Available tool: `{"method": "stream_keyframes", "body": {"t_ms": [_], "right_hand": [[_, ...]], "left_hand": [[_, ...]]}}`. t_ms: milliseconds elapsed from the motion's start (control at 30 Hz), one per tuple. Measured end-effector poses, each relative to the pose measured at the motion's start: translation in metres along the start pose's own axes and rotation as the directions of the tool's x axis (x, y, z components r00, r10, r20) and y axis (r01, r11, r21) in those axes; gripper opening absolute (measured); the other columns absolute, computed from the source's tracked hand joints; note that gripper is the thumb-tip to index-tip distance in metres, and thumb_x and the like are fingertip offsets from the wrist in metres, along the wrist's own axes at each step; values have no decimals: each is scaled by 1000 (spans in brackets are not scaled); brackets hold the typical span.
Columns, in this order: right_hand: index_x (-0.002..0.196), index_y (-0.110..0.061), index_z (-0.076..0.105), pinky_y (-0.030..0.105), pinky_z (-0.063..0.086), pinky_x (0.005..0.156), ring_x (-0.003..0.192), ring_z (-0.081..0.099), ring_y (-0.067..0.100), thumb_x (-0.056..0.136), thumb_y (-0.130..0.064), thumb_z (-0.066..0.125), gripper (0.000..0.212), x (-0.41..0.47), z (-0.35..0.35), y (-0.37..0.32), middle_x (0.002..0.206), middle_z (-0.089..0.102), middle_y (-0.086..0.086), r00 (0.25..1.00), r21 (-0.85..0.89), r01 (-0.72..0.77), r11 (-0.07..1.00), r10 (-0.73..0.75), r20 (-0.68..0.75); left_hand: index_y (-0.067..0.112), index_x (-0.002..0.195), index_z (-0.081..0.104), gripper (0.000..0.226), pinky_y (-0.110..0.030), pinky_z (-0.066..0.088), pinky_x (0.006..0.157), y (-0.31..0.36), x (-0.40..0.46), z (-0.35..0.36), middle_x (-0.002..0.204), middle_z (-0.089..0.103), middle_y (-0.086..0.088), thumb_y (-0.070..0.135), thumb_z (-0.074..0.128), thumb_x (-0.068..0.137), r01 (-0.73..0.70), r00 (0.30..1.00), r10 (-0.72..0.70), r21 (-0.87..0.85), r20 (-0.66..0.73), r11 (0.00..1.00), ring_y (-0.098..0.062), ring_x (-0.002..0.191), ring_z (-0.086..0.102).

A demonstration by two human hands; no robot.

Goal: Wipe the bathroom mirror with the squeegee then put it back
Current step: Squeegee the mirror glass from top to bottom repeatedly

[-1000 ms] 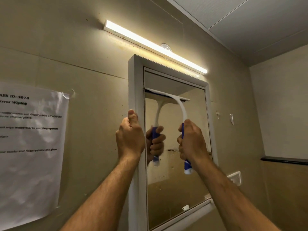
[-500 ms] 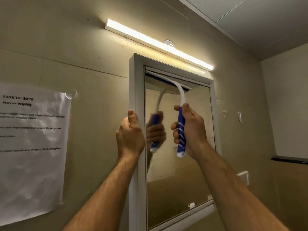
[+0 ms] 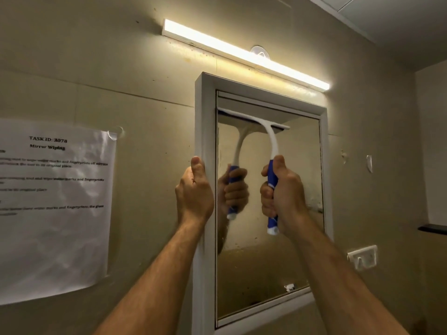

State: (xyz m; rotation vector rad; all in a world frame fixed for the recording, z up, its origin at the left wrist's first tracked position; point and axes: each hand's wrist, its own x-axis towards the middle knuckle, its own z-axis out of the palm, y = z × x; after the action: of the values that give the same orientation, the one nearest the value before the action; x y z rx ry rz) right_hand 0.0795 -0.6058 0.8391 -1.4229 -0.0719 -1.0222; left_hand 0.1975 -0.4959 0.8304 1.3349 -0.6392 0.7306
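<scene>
A mirror [image 3: 271,262] in a white frame [image 3: 205,117] hangs on the beige wall. My right hand [image 3: 283,192] is shut on the blue grip of a squeegee [image 3: 268,134] with a curved white neck. Its blade lies flat against the glass near the top, spanning from the left edge to past the middle. My left hand [image 3: 193,192] grips the left side of the frame, thumb up. The glass reflects the squeegee and the hand.
A lit tube lamp [image 3: 242,54] runs above the mirror. A printed task sheet [image 3: 53,209] is stuck on the wall to the left. A white wall hook [image 3: 362,257] sits to the right, with a dark ledge [image 3: 433,228] farther right.
My right hand lifted the squeegee from upper-mid glass to the top edge, and now the blade sits a little below the top. My left hand has stayed on the frame.
</scene>
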Motion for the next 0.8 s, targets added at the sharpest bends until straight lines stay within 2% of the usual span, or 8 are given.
{"method": "stream_keyframes", "body": {"t_ms": [100,200,300,367,433,567,700,800], "right_hand": [[86,-16,53,21,28,37,36,30,11,92,-58,35,47,-2,-1,2,48,41,-3,1000,-15,-19,1000,19,7],[85,-15,53,21,28,37,35,30,12,92,-58,36,47,-21,-12,22,47,41,-2,998,-16,-59,998,60,25],[85,-14,54,21,29,38,36,30,13,91,-58,37,48,-38,-23,37,48,41,0,992,-14,-111,994,111,52],[85,-14,53,21,29,38,36,31,13,92,-57,37,47,-38,-24,32,48,41,0,993,-28,-108,994,110,46],[84,-14,53,21,28,38,36,30,12,93,-56,36,45,-29,-22,20,47,40,-2,996,-52,-84,995,86,30],[84,-15,52,21,28,37,36,30,12,94,-54,34,44,-12,-17,2,48,40,-2,998,-77,-47,996,50,34],[85,-14,53,21,29,38,36,31,12,92,-56,36,47,-29,-23,26,48,42,-2,997,-92,-70,993,73,22],[85,-11,54,21,30,38,36,33,11,82,-65,38,56,-52,-28,50,48,44,-1,997,-104,-67,992,70,21]], "left_hand": [[41,79,42,37,-6,36,49,-3,1,0,72,52,11,57,16,100,-4,1000,4,-6,9,1000,7,64,56],[29,114,55,51,-16,37,58,-7,2,1,84,60,3,59,15,99,0,999,1,-36,35,999,-4,77,58],[18,138,48,64,-12,35,66,-12,3,3,110,62,3,58,15,99,-6,999,8,-51,40,999,-7,99,57],[19,138,48,64,-13,39,69,-10,3,2,111,64,-3,58,15,99,-3,999,7,-72,51,997,-9,101,59],[25,129,52,55,-2,37,65,-10,3,2,99,63,6,56,16,100,0,999,4,-77,47,997,13,90,56],[41,79,42,34,8,27,45,-3,0,1,72,38,22,52,19,102,3,1000,-1,-43,31,999,33,54,38],[40,102,52,37,1,29,56,-4,0,1,77,39,26,54,17,102,11,999,-10,-39,36,999,30,59,42],[36,101,52,40,0,29,52,-6,0,1,78,47,22,54,16,102,9,999,-8,-31,33,999,26,58,45]]}}
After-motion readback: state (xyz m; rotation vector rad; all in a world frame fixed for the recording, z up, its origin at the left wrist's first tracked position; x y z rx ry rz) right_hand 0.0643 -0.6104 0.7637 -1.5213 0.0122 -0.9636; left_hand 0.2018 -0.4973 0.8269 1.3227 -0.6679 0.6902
